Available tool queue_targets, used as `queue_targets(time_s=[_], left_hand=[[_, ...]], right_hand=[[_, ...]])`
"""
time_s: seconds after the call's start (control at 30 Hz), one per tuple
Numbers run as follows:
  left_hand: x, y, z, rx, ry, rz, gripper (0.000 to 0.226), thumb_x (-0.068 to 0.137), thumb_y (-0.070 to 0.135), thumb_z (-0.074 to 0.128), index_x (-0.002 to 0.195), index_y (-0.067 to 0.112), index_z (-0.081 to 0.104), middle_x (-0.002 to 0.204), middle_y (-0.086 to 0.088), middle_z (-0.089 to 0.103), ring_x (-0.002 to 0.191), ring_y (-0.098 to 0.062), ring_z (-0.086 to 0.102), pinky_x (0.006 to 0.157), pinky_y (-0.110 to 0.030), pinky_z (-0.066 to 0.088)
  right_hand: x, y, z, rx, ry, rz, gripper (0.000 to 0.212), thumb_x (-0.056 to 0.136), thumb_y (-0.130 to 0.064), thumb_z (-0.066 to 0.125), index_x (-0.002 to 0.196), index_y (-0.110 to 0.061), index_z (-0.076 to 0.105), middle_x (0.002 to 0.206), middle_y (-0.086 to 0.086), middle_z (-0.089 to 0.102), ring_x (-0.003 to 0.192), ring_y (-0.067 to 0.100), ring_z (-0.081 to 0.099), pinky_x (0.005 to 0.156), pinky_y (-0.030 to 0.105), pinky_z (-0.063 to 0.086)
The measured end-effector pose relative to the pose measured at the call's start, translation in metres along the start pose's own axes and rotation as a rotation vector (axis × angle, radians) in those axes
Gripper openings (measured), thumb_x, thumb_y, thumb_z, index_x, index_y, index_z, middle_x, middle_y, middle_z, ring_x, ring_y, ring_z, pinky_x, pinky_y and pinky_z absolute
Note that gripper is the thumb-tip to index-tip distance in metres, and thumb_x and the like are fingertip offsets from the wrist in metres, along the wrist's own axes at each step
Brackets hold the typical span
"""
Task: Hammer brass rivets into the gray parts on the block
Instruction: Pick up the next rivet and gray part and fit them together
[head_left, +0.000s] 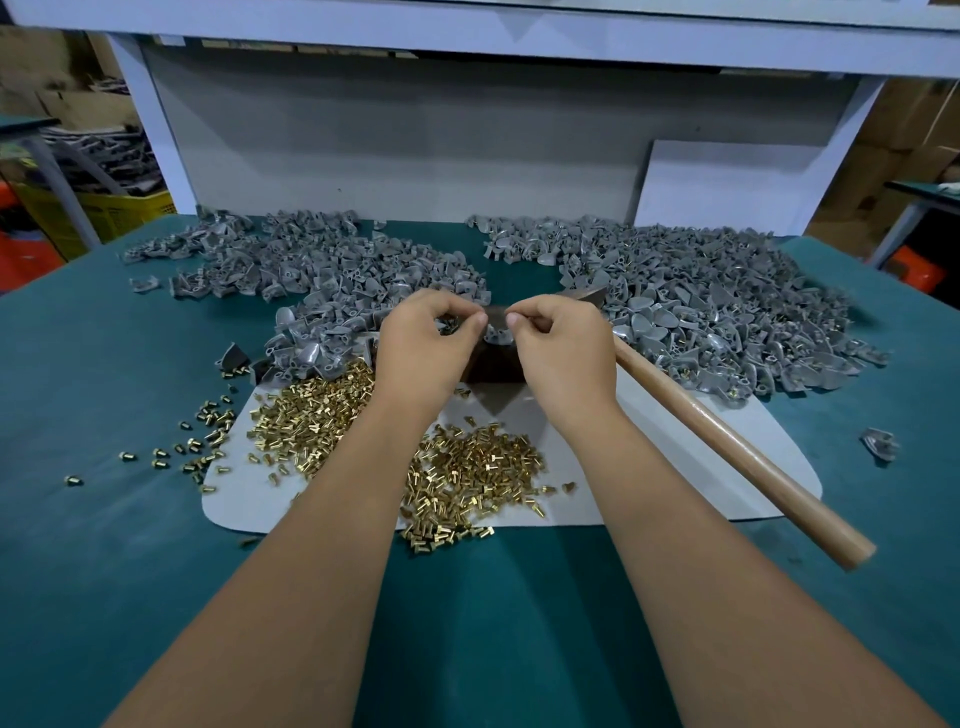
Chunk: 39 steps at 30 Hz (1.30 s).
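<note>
No writing can be read anywhere. On the green table (104, 519), loose brass rivets (311, 421) lie at the near left on a gray mat (675, 467). The left hand (426, 343) and right hand (563, 348) have curled fingers and pinch a gray part (496, 335) on the dark block (493, 366). The hammer (727, 441) lies at the right, its long handle pointing near-right and its head far-left.

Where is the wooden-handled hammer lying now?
The wooden-handled hammer lies on the table's right side, its handle crossing the pale grey mat, its head beside the right pile of grey parts.
</note>
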<state>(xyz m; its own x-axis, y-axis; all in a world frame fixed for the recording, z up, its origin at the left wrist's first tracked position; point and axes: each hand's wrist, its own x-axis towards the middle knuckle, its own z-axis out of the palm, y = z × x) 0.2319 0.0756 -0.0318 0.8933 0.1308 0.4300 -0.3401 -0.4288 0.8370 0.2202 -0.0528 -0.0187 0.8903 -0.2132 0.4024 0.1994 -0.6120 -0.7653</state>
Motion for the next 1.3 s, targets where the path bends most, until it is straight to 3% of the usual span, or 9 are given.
queue_targets(time_s=[0.1,0.17,0.23,0.33,0.5,0.7,1.03,1.3], left_hand=[[-0.0016,0.0031,0.0008,-0.055,-0.011,-0.022,0.014,0.086,0.016,0.071,0.083,0.029,0.068,0.092,0.015,0.064,0.091,0.005,0.057,0.085,-0.020,0.046],[-0.0020,0.0054,0.0012,-0.066,-0.041,-0.042,0.016,0.086,0.013,0.065,0.089,0.029,0.069,0.098,0.014,0.064,0.099,-0.002,0.058,0.093,-0.030,0.050],[-0.0019,0.0065,0.0015,-0.012,-0.083,-0.044,0.017,0.086,0.015,0.063,0.093,0.028,0.072,0.106,0.010,0.064,0.112,-0.014,0.056,0.102,-0.042,0.045],[-0.0018,0.0051,0.0014,0.057,-0.132,-0.015,0.016,0.085,0.020,0.068,0.084,0.035,0.069,0.111,0.004,0.064,0.120,-0.023,0.051,0.107,-0.048,0.038],[-0.0023,0.0052,0.0017,0.056,-0.117,0.000,0.024,0.082,0.022,0.072,0.072,0.041,0.063,0.108,0.003,0.065,0.118,-0.026,0.053,0.106,-0.048,0.039],[-0.0006,0.0015,0.0029,0.063,-0.117,-0.014,0.011,0.084,0.022,0.070,0.078,0.032,0.068,0.107,0.003,0.066,0.117,-0.024,0.054,0.105,-0.049,0.039],[0.0008,0.0005,0.0012,0.022,-0.133,-0.043,0.007,0.085,0.020,0.071,0.083,0.027,0.072,0.107,0.003,0.066,0.117,-0.024,0.053,0.103,-0.048,0.042],[-0.0022,0.0014,0.0023,0.064,-0.099,-0.030,0.023,0.084,0.025,0.073,0.072,0.042,0.063,0.107,0.005,0.066,0.116,-0.025,0.054,0.104,-0.049,0.040]], right_hand=[[0.0005,-0.0011,-0.0011,-0.008,-0.022,-0.005,0.014,0.090,-0.022,0.062,0.096,-0.022,0.075,0.087,-0.005,0.071,0.083,0.012,0.064,0.076,0.037,0.054],[0.0005,-0.0012,-0.0011,-0.017,-0.037,-0.006,0.014,0.090,-0.022,0.062,0.094,-0.023,0.075,0.086,-0.005,0.071,0.083,0.013,0.064,0.075,0.037,0.054],[0.0002,-0.0009,-0.0006,-0.018,-0.045,-0.007,0.013,0.090,-0.021,0.062,0.091,-0.024,0.075,0.083,-0.006,0.071,0.082,0.013,0.064,0.074,0.036,0.054],[0.0004,-0.0003,0.0002,-0.013,-0.053,0.012,0.013,0.089,-0.021,0.062,0.087,-0.026,0.074,0.078,-0.010,0.068,0.080,0.011,0.063,0.073,0.033,0.053],[0.0030,0.0006,0.0004,-0.029,-0.066,0.014,0.013,0.090,-0.020,0.062,0.085,-0.025,0.072,0.076,-0.008,0.068,0.076,0.012,0.063,0.071,0.034,0.053],[0.0067,-0.0005,-0.0014,-0.116,-0.093,0.004,0.012,0.090,-0.022,0.061,0.082,-0.027,0.069,0.079,-0.003,0.069,0.075,0.015,0.062,0.066,0.031,0.052],[0.0072,0.0009,0.0006,-0.049,-0.071,0.019,0.012,0.088,-0.023,0.064,0.080,-0.028,0.072,0.076,-0.008,0.068,0.073,0.012,0.062,0.067,0.032,0.053],[0.0054,0.0013,0.0026,-0.064,-0.077,0.017,0.020,0.089,-0.021,0.063,0.072,-0.030,0.062,0.070,-0.009,0.063,0.069,0.014,0.060,0.065,0.035,0.052]])
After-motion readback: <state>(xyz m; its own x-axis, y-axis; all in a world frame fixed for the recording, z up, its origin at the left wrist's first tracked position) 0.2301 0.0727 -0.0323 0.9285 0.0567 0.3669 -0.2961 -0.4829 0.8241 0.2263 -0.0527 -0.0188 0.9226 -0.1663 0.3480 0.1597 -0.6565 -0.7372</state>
